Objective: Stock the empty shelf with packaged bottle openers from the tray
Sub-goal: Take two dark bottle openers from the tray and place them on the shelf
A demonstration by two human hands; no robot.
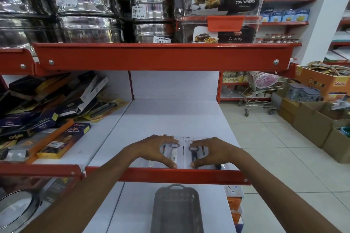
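Both hands lie palm-down on packaged bottle openers at the front of the white shelf (170, 119). L hand (158, 148) covers the left pack (175, 154), w/ fingers spread over the card's top and thumb near its lower edge; it presses flat, not clenched, and I can't tell if it actually grips the card. R hand (209, 150) sits the same way on the right pack (193, 154), thumb by the front lip, fingers arched over the dark-handled opener. Packs lie flat, side by side, edges touching or nearly so, just behind the red shelf lip (170, 175). More card shows under the R hand, count unclear.

Rest of the shelf behind the packs is bare white up to the back panel. Below it, on the next shelf down, sits a grey plastic tray (177, 212), looks empty. Left bay holds a jumble of boxed goods (47, 111). Above: stacked steel tins (83, 7) w/ price stickers and clear containers w/ orange lids (221, 0). Right: tiled floor, cardboard boxes (310, 119), a shopping trolley (259, 96).
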